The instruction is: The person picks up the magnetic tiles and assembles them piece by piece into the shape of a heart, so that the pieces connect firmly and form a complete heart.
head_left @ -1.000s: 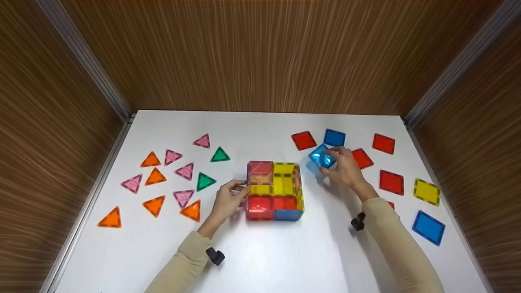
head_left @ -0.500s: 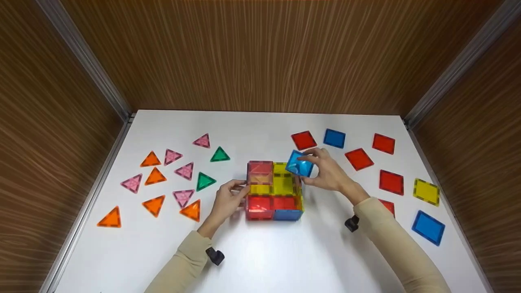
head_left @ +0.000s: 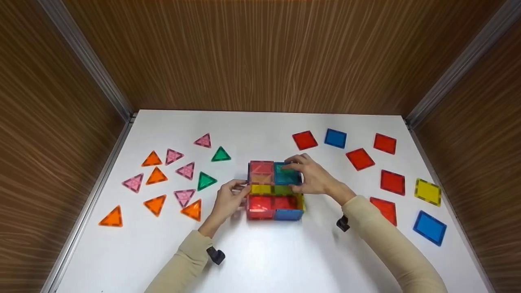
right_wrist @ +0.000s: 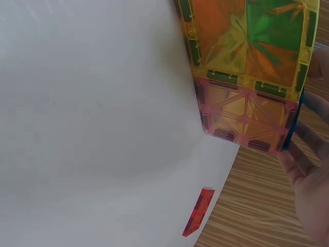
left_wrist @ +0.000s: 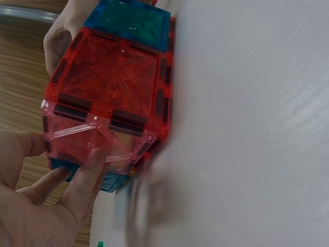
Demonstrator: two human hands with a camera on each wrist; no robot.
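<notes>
A box of see-through magnetic tiles (head_left: 261, 189), red, yellow, pink and blue, stands mid-table in the head view. At its back right top lies a blue square magnetic tile (head_left: 287, 178), looking teal over the yellow. My right hand (head_left: 315, 176) holds this tile at its right side, thumb towards the front, fingers over the back. In the right wrist view the tile's blue edge (right_wrist: 293, 121) lies along the box's pink side wall (right_wrist: 244, 116), fingertips right at it. My left hand (head_left: 227, 200) touches the box's left side; its fingers (left_wrist: 85, 177) lie against the pink wall.
Orange, pink and green triangle tiles lie loose on the left, among them a green triangle (head_left: 206, 181) nearest the box. Several red squares (head_left: 360, 159), blue squares (head_left: 335, 138) and a yellow square (head_left: 427, 192) lie on the right. Wood-grain panels (head_left: 260, 53) enclose the table.
My right hand has carried the blue square tile leftwards from beside the loose squares onto the back right top of the box. The left hand has stayed at the box's left side.
</notes>
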